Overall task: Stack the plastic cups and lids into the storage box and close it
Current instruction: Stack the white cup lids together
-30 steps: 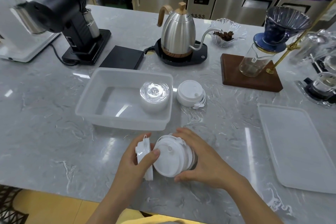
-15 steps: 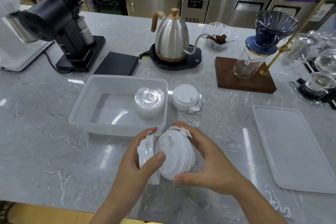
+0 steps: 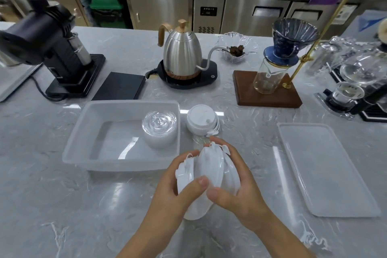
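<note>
Gripped a stack of white lids point(image 3: 206, 176) on edge, both hands curled round it.
Left hand point(image 3: 173, 192), right hand point(image 3: 236, 184); held just in front of the storage box point(image 3: 88, 144), near its right corner; clear cups point(image 3: 159, 130) inside; box lid point(image 3: 322, 169) well right.

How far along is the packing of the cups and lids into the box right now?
Partly done. A stack of clear cups already stands in the open storage box. In hand: the left hand and right hand both grip a bunch of white lids above the counter. Left: those lids, the second lid stack beside the box, and fitting the box cover, which lies off to the right.
</note>
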The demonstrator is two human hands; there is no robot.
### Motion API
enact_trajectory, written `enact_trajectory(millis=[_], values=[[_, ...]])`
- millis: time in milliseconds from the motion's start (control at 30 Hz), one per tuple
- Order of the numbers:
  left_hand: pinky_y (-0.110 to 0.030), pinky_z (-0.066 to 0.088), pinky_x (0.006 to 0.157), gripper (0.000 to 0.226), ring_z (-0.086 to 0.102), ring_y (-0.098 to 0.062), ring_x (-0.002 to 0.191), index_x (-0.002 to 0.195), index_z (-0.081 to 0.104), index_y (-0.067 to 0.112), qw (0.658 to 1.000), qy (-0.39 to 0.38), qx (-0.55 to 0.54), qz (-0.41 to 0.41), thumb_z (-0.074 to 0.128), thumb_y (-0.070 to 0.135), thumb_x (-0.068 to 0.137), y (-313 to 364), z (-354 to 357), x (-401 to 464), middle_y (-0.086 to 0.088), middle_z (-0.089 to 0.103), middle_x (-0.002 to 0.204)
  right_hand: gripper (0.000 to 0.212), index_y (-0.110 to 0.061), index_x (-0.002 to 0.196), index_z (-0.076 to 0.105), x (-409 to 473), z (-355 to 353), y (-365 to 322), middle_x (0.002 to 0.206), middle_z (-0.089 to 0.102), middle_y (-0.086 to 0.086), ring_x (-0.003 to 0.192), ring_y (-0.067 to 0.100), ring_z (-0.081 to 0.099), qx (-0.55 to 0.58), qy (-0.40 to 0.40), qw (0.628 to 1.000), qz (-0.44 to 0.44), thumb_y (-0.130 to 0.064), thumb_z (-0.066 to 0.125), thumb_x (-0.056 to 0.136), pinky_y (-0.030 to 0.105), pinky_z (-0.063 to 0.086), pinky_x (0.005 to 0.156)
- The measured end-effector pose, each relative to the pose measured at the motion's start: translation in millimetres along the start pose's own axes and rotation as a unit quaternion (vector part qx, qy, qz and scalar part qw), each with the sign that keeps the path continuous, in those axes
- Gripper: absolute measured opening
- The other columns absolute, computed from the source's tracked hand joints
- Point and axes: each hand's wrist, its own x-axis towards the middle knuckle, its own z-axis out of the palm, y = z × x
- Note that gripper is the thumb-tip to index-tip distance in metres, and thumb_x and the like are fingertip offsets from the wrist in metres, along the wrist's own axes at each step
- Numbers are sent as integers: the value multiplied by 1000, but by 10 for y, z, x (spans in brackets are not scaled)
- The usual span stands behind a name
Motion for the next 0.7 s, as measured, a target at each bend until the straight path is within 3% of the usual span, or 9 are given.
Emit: enact_trajectory(millis=[100,167,267,333,433,500,600,700], values=[[-42,55,95,62,68,-27,118,122,68,40,998,-7,-57,-20,80,48,63,29,2,51,-2,73,126,82,-26,141,47,3,-79,-59,126,63,4,117,28,64,19,38,999,-4,-27,83,67,37,55,89],[-42,57,92,74,67,-32,119,130,65,31,989,-37,-140,-43,86,51,62,41,-17,63,-14,70,131,86,-28,141,49,-21,-141,-127,126,64,6,116,29,65,29,46,999,-3,-37,87,64,37,55,89],[-38,59,87,81,67,-32,117,135,64,23,958,-98,-258,-80,89,53,64,47,-23,55,-18,67,134,82,-33,137,53,-71,-191,-281,119,69,-7,110,17,69,22,41,999,-2,-48,88,65,25,56,83],[-39,59,88,84,68,-28,116,135,64,24,944,-110,-299,-89,91,54,61,8,-7,64,-13,69,132,78,-32,136,54,-104,-185,-374,121,69,-14,110,6,68,-20,44,999,-10,-42,88,66,14,53,83],[-54,44,111,85,60,-32,128,142,58,26,938,-119,-314,-90,86,57,68,-57,46,94,-13,62,142,78,-38,135,52,-166,-167,-447,120,66,-24,107,-3,66,-93,36,995,-16,-29,85,65,6,52,77],[-64,34,116,85,52,-36,136,148,50,23,933,-130,-323,-91,81,56,76,-59,87,104,-15,54,151,83,-53,130,49,-198,-130,-490,123,63,-27,110,-3,64,-150,25,988,6,-36,87,58,13,55,76],[-49,53,101,73,56,-34,134,148,48,18,928,-142,-333,-84,76,46,87,-49,129,121,-16,53,151,86,-56,127,45,-191,-70,-522,127,57,-36,117,-7,57,-248,16,969,6,-43,88,54,24,54,88],[-44,49,108,79,50,-35,139,147,51,21,951,-99,-285,-75,82,49,80,-64,151,124,-20,49,153,88,-51,132,44,-155,-9,-513,136,50,-34,128,-8,48,-309,-15,951,-17,-41,90,59,18,43,99]])
